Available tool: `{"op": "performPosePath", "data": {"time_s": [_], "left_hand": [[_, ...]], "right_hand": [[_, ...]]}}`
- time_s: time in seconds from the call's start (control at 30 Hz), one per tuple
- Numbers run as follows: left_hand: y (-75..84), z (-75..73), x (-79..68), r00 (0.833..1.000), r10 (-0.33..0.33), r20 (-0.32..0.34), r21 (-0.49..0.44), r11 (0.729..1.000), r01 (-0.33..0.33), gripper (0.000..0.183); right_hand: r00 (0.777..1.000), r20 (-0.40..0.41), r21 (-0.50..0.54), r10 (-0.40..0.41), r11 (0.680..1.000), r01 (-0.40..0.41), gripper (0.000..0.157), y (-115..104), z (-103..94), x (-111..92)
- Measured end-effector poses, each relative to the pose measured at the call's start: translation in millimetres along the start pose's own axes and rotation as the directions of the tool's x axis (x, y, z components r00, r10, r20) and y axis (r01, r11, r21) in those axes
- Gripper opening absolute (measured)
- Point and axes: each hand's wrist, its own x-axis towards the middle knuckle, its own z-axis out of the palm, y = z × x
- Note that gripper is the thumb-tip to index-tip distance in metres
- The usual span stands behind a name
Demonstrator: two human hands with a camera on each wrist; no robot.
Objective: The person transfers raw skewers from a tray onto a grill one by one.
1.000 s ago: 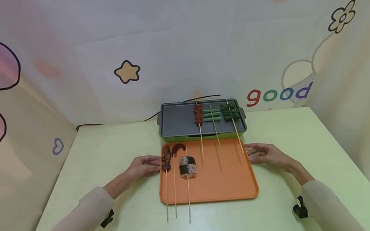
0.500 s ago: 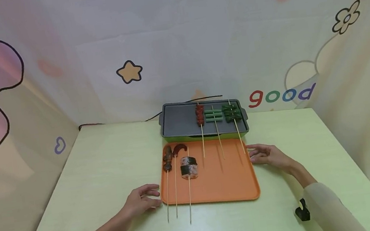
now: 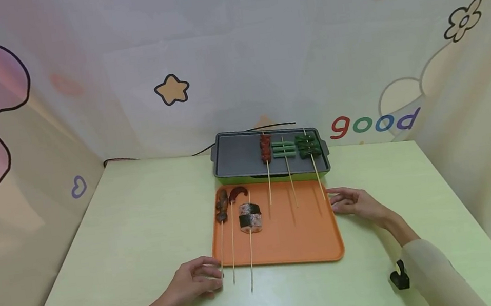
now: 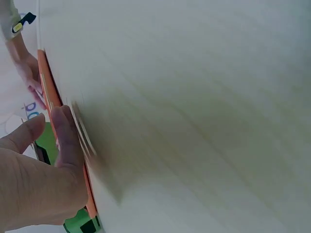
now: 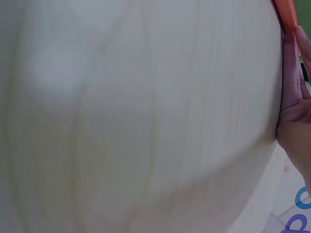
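Left grip (image 3: 195, 279) stands loosely parted, a gap showing between thumb and fingers in the left wrist view; its fingertips are at the lower stick end of the brown skewer (image 3: 222, 205), and whether they touch it cannot be told. It is just off the near left corner of the tray (image 3: 301, 239), which lies on the surface (image 3: 151, 212). Right grip (image 3: 357, 205) is relaxed, fingers nearly straight, tips at the tray's right rim.

On the tray's left part lie three skewers side by side: the brown skewer outermost, then the curled skewer (image 3: 232, 196), then the striped skewer (image 3: 250, 218). Their food ends point away from the person, and their sticks jut past the near rim. Just behind the tray stands the pan (image 3: 238, 154), dark on top, green below. Across its right half lie the red skewer (image 3: 266, 149), the bean skewer (image 3: 284, 149) and the leafy skewer (image 3: 307, 146), sticks reaching out over the tray. Behind hangs a printed cloth (image 3: 224, 62).
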Motion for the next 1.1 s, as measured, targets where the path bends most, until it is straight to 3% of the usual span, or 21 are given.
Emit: {"op": "performPosePath", "data": {"time_s": [0.37, 0.73, 0.93, 1.1], "left_hand": [[9.6, -2.6, 6.4, 0.999, -0.025, 0.021, -0.058, 0.998, 0.026, 0.072], [21.8, -4.6, 8.4, 0.999, -0.04, 0.018, -0.118, 0.992, 0.042, 0.068], [20.7, -4.4, 7.7, 0.995, -0.096, 0.019, -0.12, 0.988, 0.097, 0.069], [15.7, -5.2, 3.3, 0.996, -0.084, 0.03, -0.127, 0.988, 0.088, 0.072]], "right_hand": [[1.0, -0.019, -0.013, 0.022, 1.0, -0.023, 0.063, -1.8, 4.7, 2.1], [0.999, -0.04, -0.016, 0.007, 1.0, -0.008, 0.06, -8.1, 5.6, 1.2], [0.999, -0.037, -0.013, 0.017, 1.0, -0.018, 0.061, -8.8, 6.6, -1.7], [0.999, -0.032, -0.016, 0.004, 1.0, -0.005, 0.06, -5.8, 5.8, -4.1]]}}
